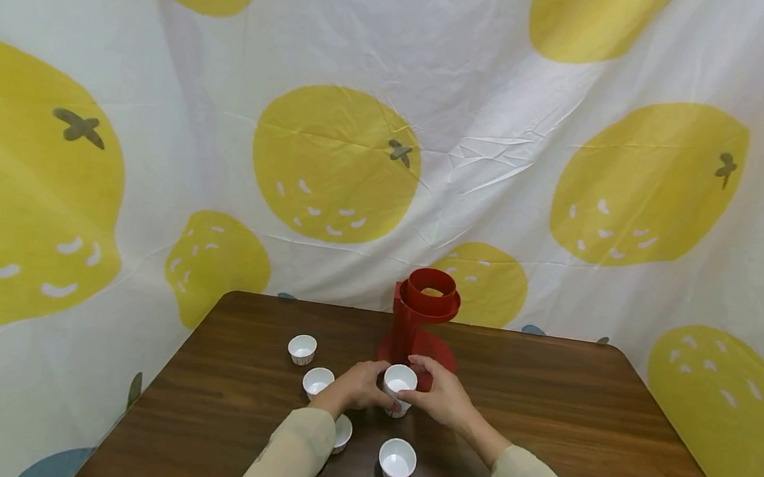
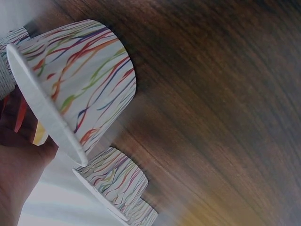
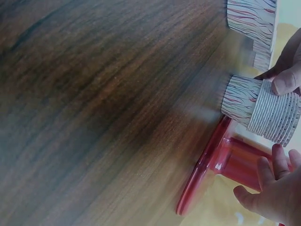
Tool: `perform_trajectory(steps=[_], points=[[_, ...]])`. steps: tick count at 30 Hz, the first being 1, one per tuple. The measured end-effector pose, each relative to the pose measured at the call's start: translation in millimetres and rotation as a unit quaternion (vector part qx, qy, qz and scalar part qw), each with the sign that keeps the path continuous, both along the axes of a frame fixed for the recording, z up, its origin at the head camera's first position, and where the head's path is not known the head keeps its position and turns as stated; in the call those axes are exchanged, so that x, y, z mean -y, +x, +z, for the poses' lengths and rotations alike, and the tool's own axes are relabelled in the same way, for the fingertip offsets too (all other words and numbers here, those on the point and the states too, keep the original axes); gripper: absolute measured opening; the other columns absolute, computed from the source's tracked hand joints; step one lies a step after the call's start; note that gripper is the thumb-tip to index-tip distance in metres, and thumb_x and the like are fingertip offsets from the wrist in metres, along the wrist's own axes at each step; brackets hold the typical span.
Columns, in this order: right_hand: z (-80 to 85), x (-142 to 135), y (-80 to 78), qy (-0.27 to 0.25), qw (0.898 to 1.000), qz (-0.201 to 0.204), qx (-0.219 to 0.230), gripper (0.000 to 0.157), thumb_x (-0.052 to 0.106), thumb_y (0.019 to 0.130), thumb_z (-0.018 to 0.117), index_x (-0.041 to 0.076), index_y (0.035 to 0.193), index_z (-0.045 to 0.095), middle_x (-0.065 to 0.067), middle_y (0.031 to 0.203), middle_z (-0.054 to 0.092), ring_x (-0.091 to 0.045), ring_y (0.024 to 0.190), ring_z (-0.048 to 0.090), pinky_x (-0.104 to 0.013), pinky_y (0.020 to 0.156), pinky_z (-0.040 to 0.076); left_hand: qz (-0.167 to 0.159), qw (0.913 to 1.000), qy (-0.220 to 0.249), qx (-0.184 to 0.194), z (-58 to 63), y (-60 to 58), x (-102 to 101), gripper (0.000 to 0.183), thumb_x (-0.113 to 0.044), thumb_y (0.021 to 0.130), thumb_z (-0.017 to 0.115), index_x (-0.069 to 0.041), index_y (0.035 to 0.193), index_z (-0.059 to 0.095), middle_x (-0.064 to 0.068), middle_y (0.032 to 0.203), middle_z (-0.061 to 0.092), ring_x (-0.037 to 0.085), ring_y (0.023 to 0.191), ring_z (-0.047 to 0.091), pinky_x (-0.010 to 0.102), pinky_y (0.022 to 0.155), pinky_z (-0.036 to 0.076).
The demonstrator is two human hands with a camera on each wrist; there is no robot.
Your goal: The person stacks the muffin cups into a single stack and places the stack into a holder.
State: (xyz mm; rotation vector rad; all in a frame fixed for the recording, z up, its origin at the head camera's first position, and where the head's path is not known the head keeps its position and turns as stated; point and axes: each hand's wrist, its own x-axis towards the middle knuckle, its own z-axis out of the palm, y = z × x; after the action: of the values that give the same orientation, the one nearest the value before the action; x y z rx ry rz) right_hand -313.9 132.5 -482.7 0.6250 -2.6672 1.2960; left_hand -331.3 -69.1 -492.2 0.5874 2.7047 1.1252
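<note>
A stack of white paper cups [image 1: 400, 379] with wavy coloured lines stands upright between the two hands in the head view. My left hand [image 1: 360, 388] holds it from the left, its thumb on the stacked rims in the right wrist view. On the other side, my right hand [image 3: 275, 190] has its fingers spread, fingertips close to the rims; whether they touch, I cannot tell. Just behind the stack is a red stand [image 1: 410, 329] with a ring on top. A single cup [image 2: 89, 80] looms large in the left wrist view, beside the left hand [image 2: 23, 165].
Single cups stand upright on the brown wooden table [image 1: 541, 416]: one front cup [image 1: 397, 461], one partly behind the left forearm [image 1: 341, 434], another by the left wrist [image 1: 317, 381] and a far-left cup [image 1: 302, 349]. A lemon-print cloth [image 1: 475, 164] hangs behind.
</note>
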Motion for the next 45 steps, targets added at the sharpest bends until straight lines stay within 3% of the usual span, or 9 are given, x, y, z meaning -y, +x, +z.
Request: perform_trajectory(steps=[12,23,31,38,45], points=[[0.4,-3,1.7,-0.013,1.000,0.004,-0.002,0.066,0.028,0.075,0.088,0.004,0.130,0.060,-0.004,0.112,0.069,-0.024,0.107,0.063,-0.048,0.093,0.047,-0.003,1.0000,-0.004,-0.003,1.8,0.4,0,0.050,-0.029,0.070,0.088,-0.013,0.112,0.066,-0.003,0.095,0.066,0.018,0.090,0.060,0.039,0.084,0.049],[1.5,-16,10.3,-0.042,0.998,0.014,0.033,0.066,0.027,0.077,0.086,0.005,0.132,0.058,-0.013,0.118,0.067,-0.038,0.112,0.060,-0.057,0.093,0.046,0.000,1.0000,-0.005,-0.007,1.7,1.1,0,0.055,-0.029,0.071,0.089,-0.011,0.116,0.065,-0.002,0.098,0.066,0.020,0.094,0.060,0.041,0.088,0.048],[-3.2,-29,19.0,-0.024,0.999,0.015,0.043,0.062,0.027,0.078,0.085,0.009,0.131,0.059,-0.008,0.119,0.067,-0.033,0.114,0.058,-0.054,0.095,0.044,0.001,1.0000,-0.002,0.000,0.3,-0.8,0,0.054,-0.028,0.071,0.090,-0.012,0.116,0.065,-0.002,0.099,0.067,0.020,0.096,0.061,0.043,0.090,0.048],[-10.1,-37,30.4,-0.020,0.997,0.050,0.047,0.059,0.026,0.081,0.083,0.007,0.131,0.059,-0.010,0.123,0.066,-0.034,0.120,0.057,-0.058,0.099,0.041,0.002,1.0000,0.005,0.007,0.4,-0.3,-1,0.054,-0.028,0.071,0.090,-0.012,0.116,0.065,-0.002,0.099,0.067,0.020,0.095,0.061,0.042,0.090,0.048],[-18.1,-42,40.8,0.014,0.994,0.099,0.032,0.060,0.032,0.082,0.082,0.007,0.131,0.059,-0.007,0.129,0.063,-0.030,0.119,0.057,-0.054,0.097,0.045,0.003,1.0000,0.003,0.004,2.1,1.1,-1,0.053,-0.028,0.071,0.090,-0.012,0.115,0.065,-0.003,0.098,0.067,0.020,0.094,0.061,0.042,0.089,0.048]])
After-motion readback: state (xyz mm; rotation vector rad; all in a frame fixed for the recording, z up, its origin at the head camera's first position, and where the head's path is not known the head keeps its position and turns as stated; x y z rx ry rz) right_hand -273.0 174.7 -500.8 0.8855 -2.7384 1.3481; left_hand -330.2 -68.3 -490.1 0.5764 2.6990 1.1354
